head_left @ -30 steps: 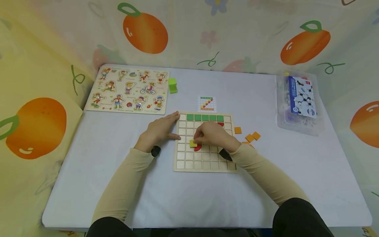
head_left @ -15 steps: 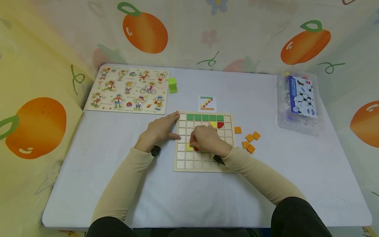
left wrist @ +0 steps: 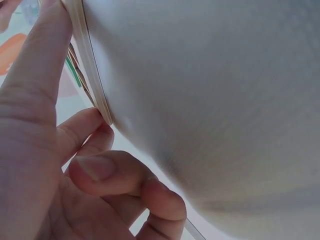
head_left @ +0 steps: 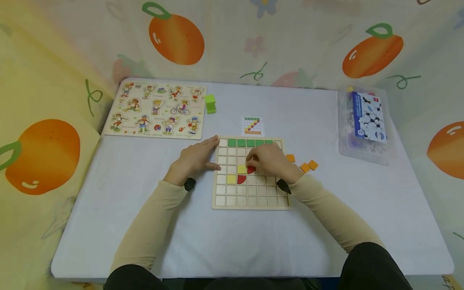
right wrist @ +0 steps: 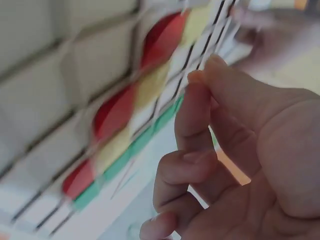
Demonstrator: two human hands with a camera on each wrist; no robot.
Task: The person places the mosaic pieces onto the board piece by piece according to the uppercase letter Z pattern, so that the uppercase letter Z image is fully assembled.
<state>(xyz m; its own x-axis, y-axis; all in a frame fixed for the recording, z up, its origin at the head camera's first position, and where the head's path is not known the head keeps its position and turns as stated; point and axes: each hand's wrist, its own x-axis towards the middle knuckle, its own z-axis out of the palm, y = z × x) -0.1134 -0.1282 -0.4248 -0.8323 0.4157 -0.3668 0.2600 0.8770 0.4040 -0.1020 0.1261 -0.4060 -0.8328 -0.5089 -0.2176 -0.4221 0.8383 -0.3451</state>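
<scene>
A wooden grid board (head_left: 222, 200) lies at the table's middle. It bears a row of green squares (head_left: 232, 142), and yellow squares (head_left: 231, 179) beside red rounded pieces (head_left: 241, 179) run diagonally. My left hand (head_left: 193, 162) rests at the board's left edge, thumb and fingers spread along it; the left wrist view shows fingertips at the board's rim (left wrist: 90, 60). My right hand (head_left: 270, 160) is over the board near a red piece (head_left: 251, 170). Its thumb and index tips meet and its other fingers curl, with no piece showing between them in the right wrist view.
Several orange squares (head_left: 313, 164) lie right of the board. A pattern card (head_left: 252, 126) is just behind it. Farther off are a picture puzzle board (head_left: 156, 108), green blocks (head_left: 210, 104) and a clear plastic case (head_left: 364, 125) at right.
A yellow square, tilted under my right fingers a second ago, now lies flat in its cell. My right hand has left it and moved up and right. My left hand stays put.
</scene>
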